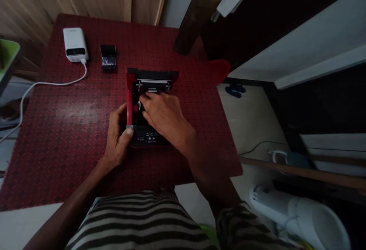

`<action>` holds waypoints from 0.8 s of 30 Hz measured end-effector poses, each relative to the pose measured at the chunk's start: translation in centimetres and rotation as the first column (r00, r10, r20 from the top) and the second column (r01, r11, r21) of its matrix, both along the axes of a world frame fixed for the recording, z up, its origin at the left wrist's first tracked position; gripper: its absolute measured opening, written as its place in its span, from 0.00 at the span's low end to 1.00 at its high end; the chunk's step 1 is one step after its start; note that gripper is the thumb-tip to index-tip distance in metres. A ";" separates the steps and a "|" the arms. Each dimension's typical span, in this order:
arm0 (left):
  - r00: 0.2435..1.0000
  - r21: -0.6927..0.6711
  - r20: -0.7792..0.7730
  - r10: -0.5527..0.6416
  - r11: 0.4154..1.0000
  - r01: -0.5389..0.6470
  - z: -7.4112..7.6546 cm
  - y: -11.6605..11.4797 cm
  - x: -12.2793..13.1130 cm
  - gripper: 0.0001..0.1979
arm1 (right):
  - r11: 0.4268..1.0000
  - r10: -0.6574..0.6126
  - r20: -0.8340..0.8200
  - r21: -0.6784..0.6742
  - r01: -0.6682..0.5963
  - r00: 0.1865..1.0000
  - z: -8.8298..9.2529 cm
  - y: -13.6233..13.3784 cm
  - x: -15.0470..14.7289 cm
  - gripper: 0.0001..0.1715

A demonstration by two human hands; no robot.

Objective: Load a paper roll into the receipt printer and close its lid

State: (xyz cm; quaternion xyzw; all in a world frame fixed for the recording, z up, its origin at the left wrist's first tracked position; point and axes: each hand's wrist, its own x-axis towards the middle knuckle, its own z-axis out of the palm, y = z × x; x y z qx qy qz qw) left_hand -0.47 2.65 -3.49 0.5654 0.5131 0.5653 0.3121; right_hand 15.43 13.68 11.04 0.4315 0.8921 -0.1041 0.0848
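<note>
Left hand [116, 137] firm around red-black device [135, 114], right hand [162, 112] half-curled inside, hold unclear; panel lettering [150, 138] illegible.

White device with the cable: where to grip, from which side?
Probably pinch the white device across its long sides, from above: it looks blocky, longer than wide, and the white cable plugs into its near end, best left free.

Holding red/blk device [154, 84] at near-L corner w/ L hand [116, 139], R hand [166, 112] down in its open bay [135, 107]. See small blk item [109, 60], wht pwr bank [73, 43] w/ cable [57, 84], brn bottle [193, 21] on red tbl [77, 128].
</note>
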 end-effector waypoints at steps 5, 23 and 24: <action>1.000 -0.011 -0.006 0.001 1.000 -0.001 0.1 0.1 0.0 0.36 | 0.999 -0.017 0.003 0.049 0.017 1.000 0.3 -0.2 -0.6 0.27; 0.997 -0.027 -0.039 0.067 0.997 -0.069 1.0 0.2 0.3 0.37 | 0.846 -0.275 -0.914 -0.082 0.526 0.299 -6.3 3.5 12.0 0.15; 0.997 -0.028 -0.044 0.068 0.997 -0.069 1.1 0.2 0.3 0.37 | 0.828 -0.309 -0.919 -0.133 0.544 0.244 -7.9 4.4 12.0 0.17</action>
